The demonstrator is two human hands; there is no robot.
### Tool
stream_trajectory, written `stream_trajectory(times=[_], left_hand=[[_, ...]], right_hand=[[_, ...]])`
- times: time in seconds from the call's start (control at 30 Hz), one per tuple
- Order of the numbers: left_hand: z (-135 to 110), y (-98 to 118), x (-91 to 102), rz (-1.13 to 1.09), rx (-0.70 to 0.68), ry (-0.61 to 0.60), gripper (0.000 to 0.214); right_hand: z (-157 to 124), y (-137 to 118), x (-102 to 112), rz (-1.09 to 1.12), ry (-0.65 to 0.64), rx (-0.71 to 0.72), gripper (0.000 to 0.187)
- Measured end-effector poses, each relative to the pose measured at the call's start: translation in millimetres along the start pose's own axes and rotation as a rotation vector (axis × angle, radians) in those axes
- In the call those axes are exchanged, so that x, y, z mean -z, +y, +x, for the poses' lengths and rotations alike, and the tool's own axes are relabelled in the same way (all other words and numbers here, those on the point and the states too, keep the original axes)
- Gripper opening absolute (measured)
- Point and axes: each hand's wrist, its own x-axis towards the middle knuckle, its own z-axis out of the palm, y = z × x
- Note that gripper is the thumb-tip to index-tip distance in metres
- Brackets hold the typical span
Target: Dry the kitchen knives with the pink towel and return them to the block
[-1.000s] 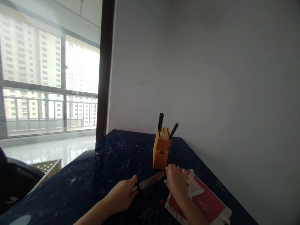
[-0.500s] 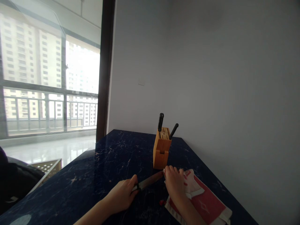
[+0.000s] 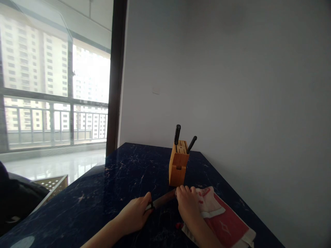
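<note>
Left hand [image 3: 136,214]: pinching the long metal knife [image 3: 163,200] by its handle
Right hand [image 3: 186,202]: pinching the red-and-white cloth [image 3: 223,224] against the knife
Knife: between both hands, nearer than the brown wooden block [image 3: 178,168]

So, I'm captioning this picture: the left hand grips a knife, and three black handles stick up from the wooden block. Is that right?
The count is wrong: the head view shows two black handles, not three, sticking up from the wooden block. The left hand does grip a knife.
</note>
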Motion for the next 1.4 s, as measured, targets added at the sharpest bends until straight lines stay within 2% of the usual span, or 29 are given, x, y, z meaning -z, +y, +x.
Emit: stream_trajectory(times=[0.3,0.5,0.77,1.0,1.27,1.4], left_hand=[[1,0,-2.0,0.031,0.030,-0.007,0.007],[2,3,0.3,0.025,0.048,-0.020,0.007],[3,2,-2.1,0.050,0.049,-0.022,0.008],[3,1,-2.2,0.056,0.012,-0.013,0.006],[3,0,-3.8,0.084,-0.028,-0.017,0.009],[2,1,-2.7,0.090,-0.021,-0.026,0.009]], right_hand=[[-3,-25,10,0.002,-0.032,0.131,0.028],[-3,-36,15,-0.015,-0.013,0.244,0.024],[-9,-50,15,0.067,0.020,0.356,0.020],[-10,-60,12,0.128,0.015,0.360,0.020],[-8,-60,6,0.223,0.074,0.204,0.024],[-10,-62,6,0.215,0.056,0.234,0.025]])
